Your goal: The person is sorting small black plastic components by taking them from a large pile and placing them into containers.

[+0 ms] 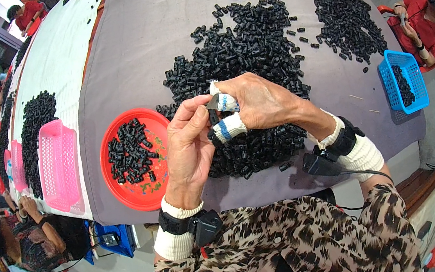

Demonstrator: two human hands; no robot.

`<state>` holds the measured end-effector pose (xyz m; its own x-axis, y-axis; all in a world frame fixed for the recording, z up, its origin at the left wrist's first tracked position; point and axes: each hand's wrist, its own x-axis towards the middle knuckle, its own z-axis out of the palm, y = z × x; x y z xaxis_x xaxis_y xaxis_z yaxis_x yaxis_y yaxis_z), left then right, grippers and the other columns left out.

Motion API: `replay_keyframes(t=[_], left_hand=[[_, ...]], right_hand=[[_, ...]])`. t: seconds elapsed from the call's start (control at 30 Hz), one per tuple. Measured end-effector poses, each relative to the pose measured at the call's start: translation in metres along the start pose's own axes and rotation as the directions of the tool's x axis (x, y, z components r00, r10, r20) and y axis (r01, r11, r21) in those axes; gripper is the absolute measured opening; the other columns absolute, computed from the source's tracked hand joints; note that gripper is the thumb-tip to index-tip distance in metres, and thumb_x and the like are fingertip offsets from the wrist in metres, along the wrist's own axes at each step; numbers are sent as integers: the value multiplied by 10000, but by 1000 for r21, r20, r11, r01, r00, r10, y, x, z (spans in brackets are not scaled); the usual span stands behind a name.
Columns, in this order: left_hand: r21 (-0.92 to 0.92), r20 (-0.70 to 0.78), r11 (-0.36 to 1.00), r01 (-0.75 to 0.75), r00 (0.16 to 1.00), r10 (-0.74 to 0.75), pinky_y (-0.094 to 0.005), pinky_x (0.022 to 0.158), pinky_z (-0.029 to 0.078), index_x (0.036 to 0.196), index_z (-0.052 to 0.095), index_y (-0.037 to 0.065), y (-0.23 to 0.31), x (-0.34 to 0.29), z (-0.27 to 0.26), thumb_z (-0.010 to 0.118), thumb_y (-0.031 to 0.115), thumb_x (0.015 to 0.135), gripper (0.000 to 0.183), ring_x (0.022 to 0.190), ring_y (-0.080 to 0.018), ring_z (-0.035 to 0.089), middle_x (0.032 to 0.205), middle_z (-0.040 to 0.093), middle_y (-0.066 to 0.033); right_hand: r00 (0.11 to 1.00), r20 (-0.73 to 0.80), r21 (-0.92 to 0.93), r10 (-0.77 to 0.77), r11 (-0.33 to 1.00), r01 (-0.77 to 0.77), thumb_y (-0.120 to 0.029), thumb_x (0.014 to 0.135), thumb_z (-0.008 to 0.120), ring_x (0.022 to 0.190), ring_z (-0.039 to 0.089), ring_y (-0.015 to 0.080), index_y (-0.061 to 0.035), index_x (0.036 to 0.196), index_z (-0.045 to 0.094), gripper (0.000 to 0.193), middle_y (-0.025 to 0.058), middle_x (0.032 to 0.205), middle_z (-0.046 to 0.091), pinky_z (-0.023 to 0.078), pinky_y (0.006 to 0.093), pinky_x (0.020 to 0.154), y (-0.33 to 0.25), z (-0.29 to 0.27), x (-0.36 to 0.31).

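Note:
My left hand pinches a small black cylindrical part between thumb and fingers, over the near side of a large pile of the same black parts. My right hand meets it from the right, its fingers closed round a small flat grey blade-like piece against the part. White finger sleeves with blue stripes cover fingers of the right hand. Its fingertips are partly hidden. Beside my left hand, a red round plate with a floral pattern holds a heap of black parts.
A pink basket stands left on a white-covered table with another pile. At the right edge sits a blue basket with black parts in it. Co-workers sit round the tables, one in red at right. Straps with black devices circle both my wrists.

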<state>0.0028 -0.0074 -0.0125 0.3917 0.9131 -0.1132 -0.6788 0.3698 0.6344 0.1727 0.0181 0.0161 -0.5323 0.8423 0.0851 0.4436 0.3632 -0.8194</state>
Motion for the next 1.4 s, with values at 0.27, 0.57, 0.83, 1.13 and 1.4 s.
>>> replay_keyframes(t=[0.27,0.57,0.83,1.13,1.4], left_hand=[[44,-20,998,-38,999,39,-263,778,490,1034,563,-3,-1,0,1,537,79,878,178,845,-120,589,949,610,-69],[38,-36,999,-36,999,37,-281,781,493,1036,554,-7,-3,0,7,528,76,883,176,845,-135,596,936,613,-75],[-130,63,991,-20,998,28,-283,796,487,1063,542,-12,-5,2,1,514,94,894,202,860,-151,592,936,612,-91],[-49,16,998,-44,999,45,-259,784,485,1073,553,-24,-4,1,3,557,65,859,232,854,-139,592,914,619,-89],[101,-57,994,-31,998,37,-224,755,484,1083,555,-42,2,2,7,565,23,832,259,855,-131,600,910,630,-105]], right_hand=[[999,6,-20,-44,999,44,-228,708,687,569,547,213,10,822,529,308,118,659,562,423,340,535,5,4,0],[989,-48,-95,-141,986,136,-178,726,646,511,521,265,10,773,493,247,123,600,538,415,350,512,7,6,-4],[995,-91,117,36,993,-26,-273,666,718,600,537,184,-13,785,569,322,85,663,562,422,308,560,0,1,-8],[992,-128,51,21,999,-15,-247,657,751,564,496,112,-25,802,549,334,34,637,544,401,279,520,0,-1,-8],[983,-180,46,27,999,-19,-263,652,725,544,574,234,3,740,520,348,129,624,567,432,336,511,-6,0,-8]])
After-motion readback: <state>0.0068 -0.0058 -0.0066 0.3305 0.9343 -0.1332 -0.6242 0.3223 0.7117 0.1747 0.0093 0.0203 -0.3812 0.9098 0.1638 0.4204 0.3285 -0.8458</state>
